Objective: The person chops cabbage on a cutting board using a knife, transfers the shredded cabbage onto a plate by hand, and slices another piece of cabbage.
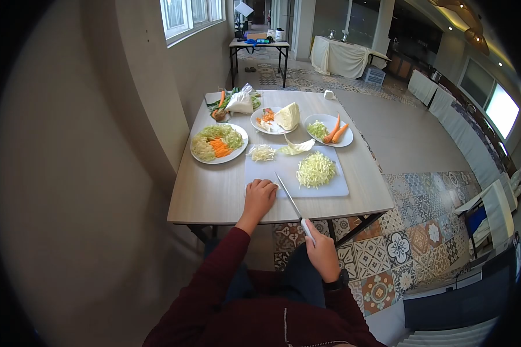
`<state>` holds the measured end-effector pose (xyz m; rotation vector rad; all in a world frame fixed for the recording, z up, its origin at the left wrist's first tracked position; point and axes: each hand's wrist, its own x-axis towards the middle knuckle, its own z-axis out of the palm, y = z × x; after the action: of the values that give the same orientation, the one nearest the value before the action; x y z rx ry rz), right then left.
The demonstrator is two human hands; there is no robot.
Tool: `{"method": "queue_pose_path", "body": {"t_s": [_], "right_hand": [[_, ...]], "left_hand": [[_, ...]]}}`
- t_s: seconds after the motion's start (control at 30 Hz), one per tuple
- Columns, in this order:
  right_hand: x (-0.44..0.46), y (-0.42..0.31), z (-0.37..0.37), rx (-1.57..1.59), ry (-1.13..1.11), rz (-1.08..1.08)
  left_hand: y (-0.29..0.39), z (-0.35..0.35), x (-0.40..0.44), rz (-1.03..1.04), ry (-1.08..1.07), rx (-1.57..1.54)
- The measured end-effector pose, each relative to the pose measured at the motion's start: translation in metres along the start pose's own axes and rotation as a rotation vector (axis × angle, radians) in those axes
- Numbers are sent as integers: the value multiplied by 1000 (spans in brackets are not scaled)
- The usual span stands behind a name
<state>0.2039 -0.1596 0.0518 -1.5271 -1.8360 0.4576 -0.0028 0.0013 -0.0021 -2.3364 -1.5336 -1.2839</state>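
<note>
Working from afar through the head view, I have the right grip [322, 250] wrapped around a white-handled knife [294, 206] that slants over the near edge of the cutting board [339, 189], presumably angled so its tip points forward. The left grip [260, 196] rests with fingers bent at the board's near left, perhaps to steady it, though they hide whatever lies beneath and I cannot tell whether they pinch anything. Shredded cabbage [316, 170] sits heaped on the board's right, a smaller pile [263, 152] and a loose leaf [296, 147] toward the far edge, likely to give the knife room on the desk [214, 191].
</note>
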Motion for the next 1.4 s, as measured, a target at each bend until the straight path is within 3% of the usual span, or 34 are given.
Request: {"method": "queue_pose_path", "body": {"t_s": [0.43, 1.03, 1.4], "right_hand": [[0, -7, -4, 100, 14, -36], [-8, -26, 5, -169, -87, 35], [28, -9, 26, -100, -92, -21]], "left_hand": [[3, -2, 2, 6, 10, 16], [1, 1, 1, 3, 32, 33], [3, -1, 0, -19, -23, 26]]}}
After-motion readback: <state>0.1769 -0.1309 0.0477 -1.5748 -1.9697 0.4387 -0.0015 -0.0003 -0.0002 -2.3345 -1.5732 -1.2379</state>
